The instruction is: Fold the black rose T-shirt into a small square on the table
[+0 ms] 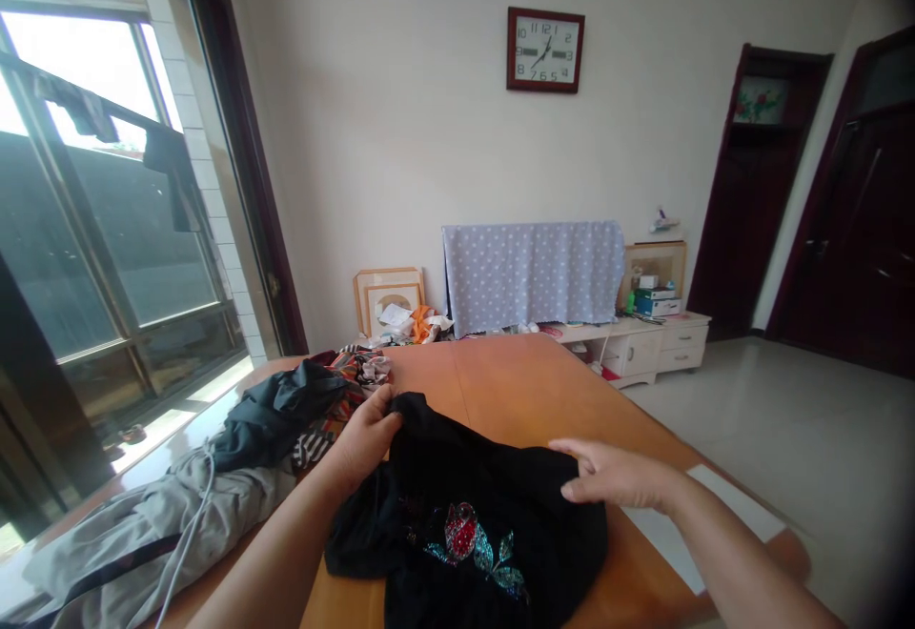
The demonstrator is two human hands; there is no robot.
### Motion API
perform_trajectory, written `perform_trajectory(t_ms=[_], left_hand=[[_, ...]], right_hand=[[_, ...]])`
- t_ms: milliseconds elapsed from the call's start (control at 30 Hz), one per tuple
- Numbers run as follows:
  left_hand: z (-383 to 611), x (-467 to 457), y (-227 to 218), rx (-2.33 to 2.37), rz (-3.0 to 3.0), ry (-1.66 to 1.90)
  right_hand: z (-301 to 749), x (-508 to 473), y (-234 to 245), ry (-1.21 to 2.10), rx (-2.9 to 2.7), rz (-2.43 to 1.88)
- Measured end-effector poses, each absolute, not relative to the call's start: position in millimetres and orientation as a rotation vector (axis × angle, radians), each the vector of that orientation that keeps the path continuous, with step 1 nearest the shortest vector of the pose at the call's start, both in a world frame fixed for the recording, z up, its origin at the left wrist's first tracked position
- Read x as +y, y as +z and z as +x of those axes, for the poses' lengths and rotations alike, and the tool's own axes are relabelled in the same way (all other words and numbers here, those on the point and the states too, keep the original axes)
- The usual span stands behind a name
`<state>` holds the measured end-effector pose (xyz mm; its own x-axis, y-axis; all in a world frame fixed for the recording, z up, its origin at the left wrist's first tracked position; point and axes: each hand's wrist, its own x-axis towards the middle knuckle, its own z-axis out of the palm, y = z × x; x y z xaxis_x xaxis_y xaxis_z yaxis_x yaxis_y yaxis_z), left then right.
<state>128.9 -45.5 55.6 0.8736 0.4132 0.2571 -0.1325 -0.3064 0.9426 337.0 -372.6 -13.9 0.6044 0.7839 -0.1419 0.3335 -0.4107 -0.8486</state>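
Blk garment [500, 496] w/ sparkly rose lying on org-brn bench [529, 391]. L hand [372, 419] pinching its top-L corner, fingers closed; R hand [615, 476] touching R edge, thumb & index parted, grip can't tell. Clothes pile [278, 415] lining bench's L side; wht sheet [658, 526] lying R. Beyond: dotted cloth [533, 272] draping, clock [545, 50] hanging above, window [143, 229] letting in light L.

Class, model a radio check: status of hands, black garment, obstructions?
Left hand pinching black garment; right hand at its edge, grip unclear. Flower motif showing. Other clothes heaped left, none seen atop garment.
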Motion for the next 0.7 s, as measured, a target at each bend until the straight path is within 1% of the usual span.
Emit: perform_trajectory(t_ms=[67,167,233,333,400,500,533,600,700], left_hand=[[121,-41,59,0.242,1.846,0.498],[106,-33,61,0.270,2.049,0.347],[94,-27,60,0.300,2.304,0.222],[78,-18,58,0.373,2.719,0.117],[73,-12,63,0.486,2.897,0.244],[72,-6,85,0.799,2.894,0.645],[73,-5,95,0.901,2.792,0.759],[77,-6,117,0.971,2.400,0.914],[83,-15,149,0.816,1.871,1.017]], right_hand=[[337,-374,-35,0.706,-0.883,-1.993],[336,-363,-52,0.565,-0.796,-1.989],[339,-354,-51,0.469,-0.740,-1.975],[345,-345,-30,0.363,-0.635,-1.866],[346,-341,-5,0.294,-0.519,-1.744],[340,-334,42,0.182,-0.426,-1.541],[336,-331,58,0.147,-0.431,-1.466],[326,-325,90,0.114,-0.460,-1.293],[311,-318,131,0.021,-0.559,-1.062]])
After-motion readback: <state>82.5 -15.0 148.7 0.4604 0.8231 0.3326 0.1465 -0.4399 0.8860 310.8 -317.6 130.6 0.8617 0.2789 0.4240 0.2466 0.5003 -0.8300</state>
